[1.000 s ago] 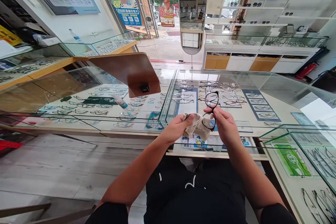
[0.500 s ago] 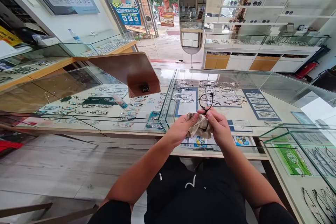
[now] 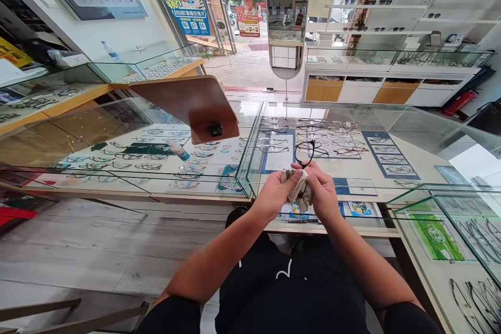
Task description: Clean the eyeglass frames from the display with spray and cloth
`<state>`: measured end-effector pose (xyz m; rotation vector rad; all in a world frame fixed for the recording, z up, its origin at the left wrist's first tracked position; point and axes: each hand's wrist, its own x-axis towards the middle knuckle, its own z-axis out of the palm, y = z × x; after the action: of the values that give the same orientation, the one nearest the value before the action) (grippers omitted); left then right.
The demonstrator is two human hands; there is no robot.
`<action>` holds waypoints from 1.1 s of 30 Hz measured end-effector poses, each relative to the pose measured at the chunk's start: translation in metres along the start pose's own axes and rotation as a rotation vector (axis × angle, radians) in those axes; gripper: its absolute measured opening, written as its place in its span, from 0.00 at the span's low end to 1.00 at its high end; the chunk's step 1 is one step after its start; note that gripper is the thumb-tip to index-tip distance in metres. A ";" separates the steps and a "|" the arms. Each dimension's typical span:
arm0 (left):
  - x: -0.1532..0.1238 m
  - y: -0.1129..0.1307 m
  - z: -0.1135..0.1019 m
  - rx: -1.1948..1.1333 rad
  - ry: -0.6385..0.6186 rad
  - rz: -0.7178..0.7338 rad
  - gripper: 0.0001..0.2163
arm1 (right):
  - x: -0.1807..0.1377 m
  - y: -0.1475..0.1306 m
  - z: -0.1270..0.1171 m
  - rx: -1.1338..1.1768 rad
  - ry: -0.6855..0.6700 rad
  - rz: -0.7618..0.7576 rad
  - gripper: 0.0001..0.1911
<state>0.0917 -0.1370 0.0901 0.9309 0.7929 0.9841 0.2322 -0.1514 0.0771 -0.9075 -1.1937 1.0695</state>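
My two hands meet above the front edge of a glass display counter [image 3: 352,115]. A beige cleaning cloth [image 3: 298,189] is pinched in my left hand [image 3: 274,194], pressed against the lower lens of a pair of black-framed glasses [image 3: 305,151]. My right hand [image 3: 323,193] grips the same glasses from the right, its fingers closed round the frame. One round lens sticks up above my fingers; the other lens is hidden under the cloth.
Glass cases full of displayed frames stretch left and right. A small spray bottle [image 3: 178,149] lies on the left case beside a brown stand-up mirror back [image 3: 188,104]. A tall oval mirror [image 3: 287,21] stands behind the counter. A wood floor lies at the left.
Both hands have drawn closer together and slightly left. The glasses have sunk deeper into the cloth, so less of the frame shows than before.
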 end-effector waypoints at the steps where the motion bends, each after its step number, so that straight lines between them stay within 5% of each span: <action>1: 0.000 0.000 0.000 -0.015 -0.009 -0.013 0.30 | 0.001 0.001 -0.001 0.012 -0.002 0.005 0.21; 9: -0.003 0.005 -0.003 -0.072 -0.141 -0.062 0.24 | 0.005 0.010 -0.007 0.091 0.054 0.002 0.18; 22: 0.001 -0.007 -0.007 0.003 -0.080 -0.104 0.28 | 0.005 0.008 -0.002 0.142 0.171 -0.009 0.18; 33: -0.001 -0.005 -0.004 -0.090 -0.094 -0.060 0.26 | 0.003 0.012 -0.001 0.143 0.145 -0.041 0.18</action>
<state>0.0893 -0.1381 0.0845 0.8647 0.6879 0.9103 0.2312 -0.1450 0.0663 -0.8315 -0.9989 1.0247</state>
